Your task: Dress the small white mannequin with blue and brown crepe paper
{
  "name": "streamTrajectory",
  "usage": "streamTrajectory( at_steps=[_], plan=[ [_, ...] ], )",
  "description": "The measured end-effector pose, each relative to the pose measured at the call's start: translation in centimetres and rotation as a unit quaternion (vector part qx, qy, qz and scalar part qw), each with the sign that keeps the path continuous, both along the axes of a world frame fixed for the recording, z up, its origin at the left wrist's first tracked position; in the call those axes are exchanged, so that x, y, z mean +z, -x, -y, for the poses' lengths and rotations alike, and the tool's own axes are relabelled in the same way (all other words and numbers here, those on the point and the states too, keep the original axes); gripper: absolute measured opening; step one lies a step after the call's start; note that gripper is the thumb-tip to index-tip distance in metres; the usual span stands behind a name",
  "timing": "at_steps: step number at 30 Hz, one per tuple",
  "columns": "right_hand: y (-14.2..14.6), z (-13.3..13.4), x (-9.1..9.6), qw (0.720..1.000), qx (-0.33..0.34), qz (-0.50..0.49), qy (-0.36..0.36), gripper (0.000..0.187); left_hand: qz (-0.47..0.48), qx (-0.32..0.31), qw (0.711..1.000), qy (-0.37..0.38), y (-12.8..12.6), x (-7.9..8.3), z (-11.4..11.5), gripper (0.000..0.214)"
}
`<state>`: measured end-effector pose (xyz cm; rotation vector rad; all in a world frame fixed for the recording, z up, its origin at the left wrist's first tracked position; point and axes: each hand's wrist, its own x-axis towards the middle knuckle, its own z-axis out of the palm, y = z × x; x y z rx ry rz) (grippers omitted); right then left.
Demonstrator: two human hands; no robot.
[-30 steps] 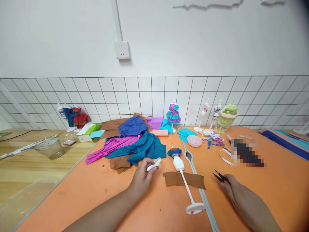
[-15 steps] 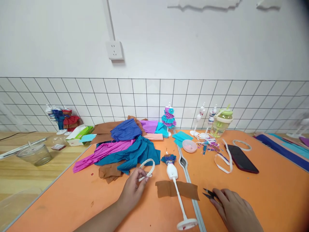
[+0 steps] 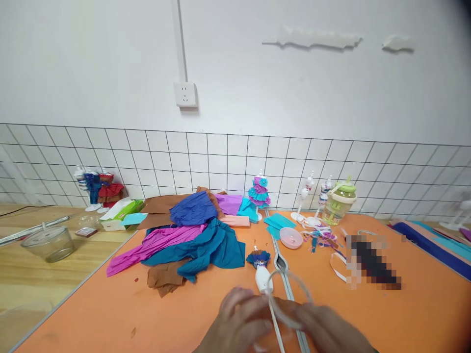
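A thin white ring, which looks like a roll of tape (image 3: 289, 319), is blurred between my hands, against the fingers of my right hand (image 3: 331, 327). My right fingers look closed on it. My left hand (image 3: 239, 321) is bent beside the stand of a small white dress form (image 3: 262, 280), its fingers smeared by motion. The dress form lies on the table and wears a ruffled blue and brown paper collar. Under the stand, a brown paper strip (image 3: 286, 306) is mostly covered by my hands. The small black pointed tool is not visible now.
Crumpled crepe paper (image 3: 217, 250) is piled left of centre. A decorated dress form (image 3: 259, 192), a pink dish (image 3: 291, 238) and a green drink bottle (image 3: 339, 203) stand farther back. A pixelated dark object (image 3: 375, 262) lies right. A glass cup (image 3: 49, 243) stands left.
Both hands have come together over the dress form's stand. The white ring has moved right from my left hand to my right fingers. The view has tilted up slightly.
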<state>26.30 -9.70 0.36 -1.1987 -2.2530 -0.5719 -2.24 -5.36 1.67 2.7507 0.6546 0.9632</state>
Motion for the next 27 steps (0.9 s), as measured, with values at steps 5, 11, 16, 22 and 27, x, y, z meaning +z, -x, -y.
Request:
streamTrajectory(
  at_steps=[5, 11, 16, 22, 27],
  plan=[
    [-6.1, -5.2, 2.3, 0.946, -0.248, -0.063, 0.202, 0.033, 0.017, 0.106, 0.990, 0.094, 0.8, -0.9, -1.8, 0.027],
    [-7.9, -8.8, 0.4, 0.875, -0.274, -0.050, 0.396, 0.027, 0.043, 0.218, 0.943, 0.248, 0.0, -1.8, -3.0, 0.032],
    [-7.4, -7.8, -1.0, 0.875, -0.342, -0.055, 0.337, 0.055, -0.003, 0.235, 0.931, 0.279, -0.9, -2.9, -3.3, 0.011],
    [2.0, -6.3, 3.0, 0.867, -0.235, -0.113, 0.425, 0.038, -0.013, 0.173, 0.905, 0.388, 1.4, -1.2, -4.1, 0.007],
    [7.5, -5.5, 4.0, 0.831, -0.270, -0.055, 0.482, 0.041, -0.011, -0.060, 0.767, 0.639, 8.5, 3.4, -5.5, 0.038]
  ],
)
